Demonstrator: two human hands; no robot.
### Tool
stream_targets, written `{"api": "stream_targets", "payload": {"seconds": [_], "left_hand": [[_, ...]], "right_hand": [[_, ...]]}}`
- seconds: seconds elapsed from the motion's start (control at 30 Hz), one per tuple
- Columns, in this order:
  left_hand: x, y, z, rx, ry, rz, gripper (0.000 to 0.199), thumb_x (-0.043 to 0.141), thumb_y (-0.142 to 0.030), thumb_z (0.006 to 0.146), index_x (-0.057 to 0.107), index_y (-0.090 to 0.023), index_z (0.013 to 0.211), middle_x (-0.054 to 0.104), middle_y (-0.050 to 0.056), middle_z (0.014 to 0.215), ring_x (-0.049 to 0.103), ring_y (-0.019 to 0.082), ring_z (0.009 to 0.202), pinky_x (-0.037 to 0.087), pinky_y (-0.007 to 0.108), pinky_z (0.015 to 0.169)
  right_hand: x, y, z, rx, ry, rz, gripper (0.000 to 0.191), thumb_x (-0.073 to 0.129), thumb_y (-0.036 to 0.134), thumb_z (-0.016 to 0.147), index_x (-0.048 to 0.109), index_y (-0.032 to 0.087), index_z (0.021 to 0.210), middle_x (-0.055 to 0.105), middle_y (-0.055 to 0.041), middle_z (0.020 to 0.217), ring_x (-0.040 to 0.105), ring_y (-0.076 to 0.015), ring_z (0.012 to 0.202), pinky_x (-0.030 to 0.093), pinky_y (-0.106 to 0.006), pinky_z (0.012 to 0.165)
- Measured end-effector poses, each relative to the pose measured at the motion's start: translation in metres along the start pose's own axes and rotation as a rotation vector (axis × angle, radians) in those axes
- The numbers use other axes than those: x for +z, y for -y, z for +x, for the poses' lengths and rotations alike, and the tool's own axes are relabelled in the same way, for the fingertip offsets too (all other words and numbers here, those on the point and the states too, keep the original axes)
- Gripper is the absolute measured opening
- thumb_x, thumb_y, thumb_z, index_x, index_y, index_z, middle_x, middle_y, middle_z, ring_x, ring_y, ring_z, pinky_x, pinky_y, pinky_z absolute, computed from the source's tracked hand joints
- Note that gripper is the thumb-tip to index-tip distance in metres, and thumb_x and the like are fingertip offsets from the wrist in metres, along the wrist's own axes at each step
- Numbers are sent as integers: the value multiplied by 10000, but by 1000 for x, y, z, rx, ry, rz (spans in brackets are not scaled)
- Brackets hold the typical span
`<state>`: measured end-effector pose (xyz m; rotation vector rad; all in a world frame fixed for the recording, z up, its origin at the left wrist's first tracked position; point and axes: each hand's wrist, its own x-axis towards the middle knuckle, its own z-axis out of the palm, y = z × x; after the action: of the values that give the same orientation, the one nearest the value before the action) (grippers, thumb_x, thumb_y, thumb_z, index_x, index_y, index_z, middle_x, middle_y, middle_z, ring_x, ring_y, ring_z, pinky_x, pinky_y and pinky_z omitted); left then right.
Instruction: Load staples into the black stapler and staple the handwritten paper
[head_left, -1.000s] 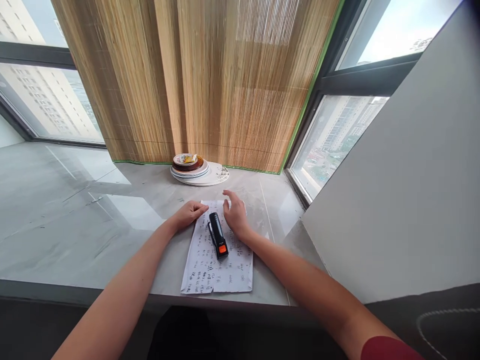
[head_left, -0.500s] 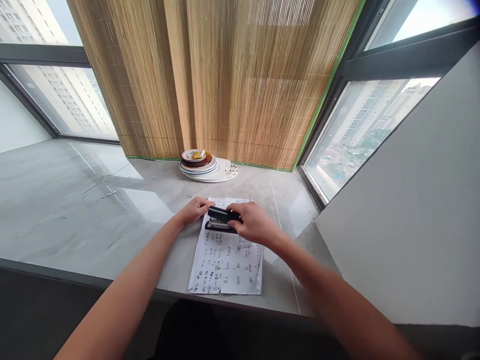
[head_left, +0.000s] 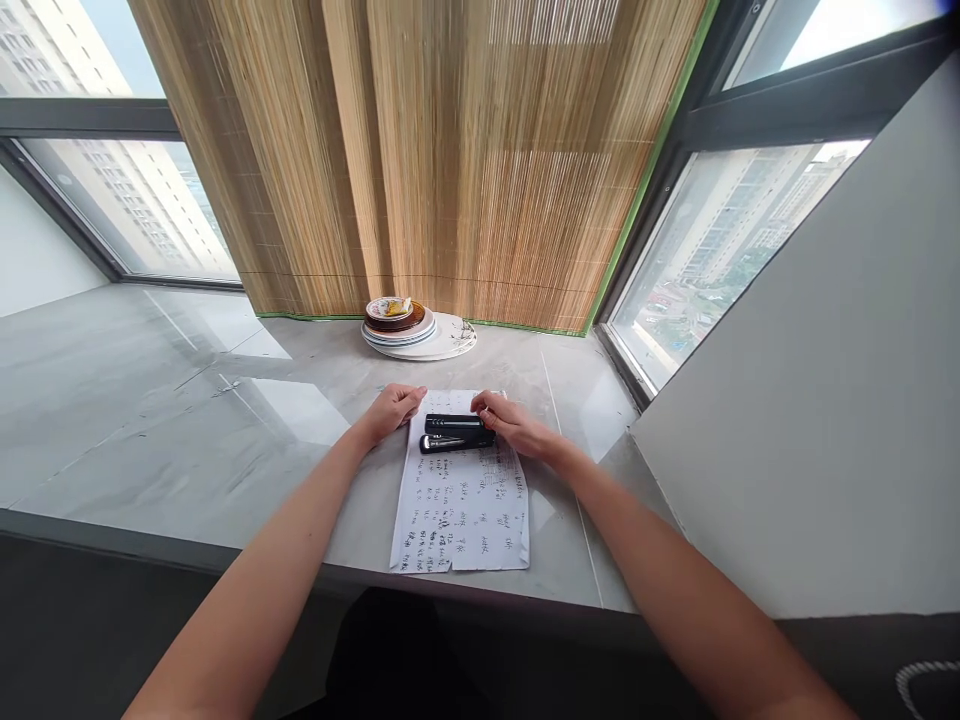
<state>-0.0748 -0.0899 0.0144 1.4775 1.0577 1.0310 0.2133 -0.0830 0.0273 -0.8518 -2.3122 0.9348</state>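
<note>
A black stapler [head_left: 455, 436] lies across the upper part of a white, handwritten paper sheet [head_left: 463, 520], its two arms apart at the left end. My right hand [head_left: 517, 424] is closed at the stapler's right end, thumb and fingers on it. At the upper left edge of the paper, my left hand [head_left: 395, 408] has its fingers curled together, pinching the edge. Its fingertips are small and partly hidden. The paper lies on the grey marble-look ledge [head_left: 300, 500], its lower edge torn in one spot.
Behind the paper stands a stack of plates [head_left: 397, 335] with a small yellow packet [head_left: 399, 307] on top. A bamboo blind [head_left: 420, 150] hangs behind it. Windows flank both sides, and a white wall [head_left: 825, 400] rises at the right. The ledge's front edge runs just below the paper.
My right hand has shifted back to the stapler's right end, off its middle. The stapler has turned a little and sits lower on the paper. My left hand stays by the paper's edge.
</note>
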Motion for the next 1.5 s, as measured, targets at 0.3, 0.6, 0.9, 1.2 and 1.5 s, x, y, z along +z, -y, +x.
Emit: {"api": "stream_targets", "payload": {"seconds": [0.3,0.6,0.9,1.2,1.5], "left_hand": [[-24,-11,-4,106,-200,-606,530,635,-304,896,235,-212,560,171,-78,523,187,64,418,158,229,407],[-12,-16,-4,81,-62,-613,399,686,-348,916,470,-170,632,364,-52,598,338,62,466,292,203,437],[-6,-19,-3,-9,40,-642,286,624,-326,982,701,-119,1162,669,168,1335,688,270,1155,569,406,991],[-14,-3,0,-323,162,-645,263,579,-215,1019,714,-63,1187,766,186,1115,769,228,1009,637,279,889],[-15,-1,3,-295,143,-676,319,528,1,918,713,-8,1179,717,230,1267,717,259,1176,608,293,1000]], "right_hand": [[9,-5,1,-114,41,12,205,328,241,1021,507,225,1122,593,-57,1074,550,-193,955,481,-355,923],[17,15,4,-102,-56,-58,342,556,375,981,624,236,1286,657,-87,1213,615,-226,1101,492,-374,984],[28,13,4,-313,-288,-223,333,562,274,1006,683,281,1316,729,-89,1282,633,-259,1244,486,-450,1066],[20,24,3,-351,-207,-384,363,511,205,1062,698,426,1282,677,35,1397,526,-255,1369,253,-568,1229],[22,18,6,-269,-481,-272,350,567,156,978,732,322,1237,749,-44,1231,609,-286,1185,414,-549,1098]]}}
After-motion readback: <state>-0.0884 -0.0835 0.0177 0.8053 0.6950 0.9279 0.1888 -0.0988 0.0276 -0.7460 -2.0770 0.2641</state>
